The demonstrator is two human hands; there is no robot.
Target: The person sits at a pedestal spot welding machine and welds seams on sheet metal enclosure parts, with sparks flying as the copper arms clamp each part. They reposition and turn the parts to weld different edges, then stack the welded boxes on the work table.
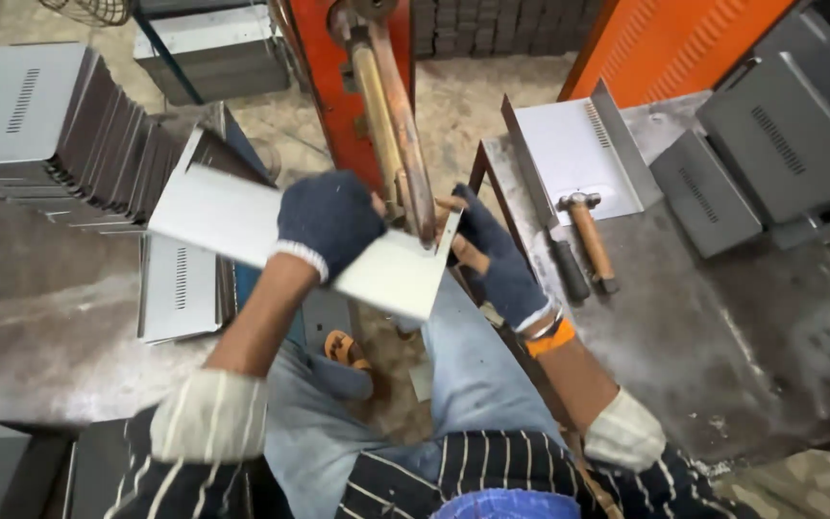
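Bent sheet-metal panel (pixel 290 240), pale grey, held in the air above the person's lap, not resting on any surface. It runs from upper left down to lower right; its right-hand corner sits against the lower tips of the copper welder arms (pixel 398 125).

Left hand (pixel 327 223), in a dark knit glove, lies on top of the panel near its middle, fingers curled over and gripping it. Right hand (pixel 492 252), in a dark fingerless glove, is at the panel's right edge, fingers closed on the upturned flange just beside the copper tips. The panel thus spans between both hands, with most of its length sticking out left of the left hand.

The copper arms come down from an orange machine body (pixel 338 86) straight ahead.

Right of the hands: steel worktop (pixel 751 336), scuffed. Along its left edge lie a hammer with wooden handle (pixel 590 235) and a dark bar tool (pixel 569 264), side by side and near each other. Behind them, at the far left corner, a white vented panel (pixel 578 154). Grey vented covers (pixel 780 135) lie at the far right.

Left of the hands: a row of stacked grey panels (pixel 69 135) standing on edge, and one flat vented sheet (pixel 180 288) below the held panel.
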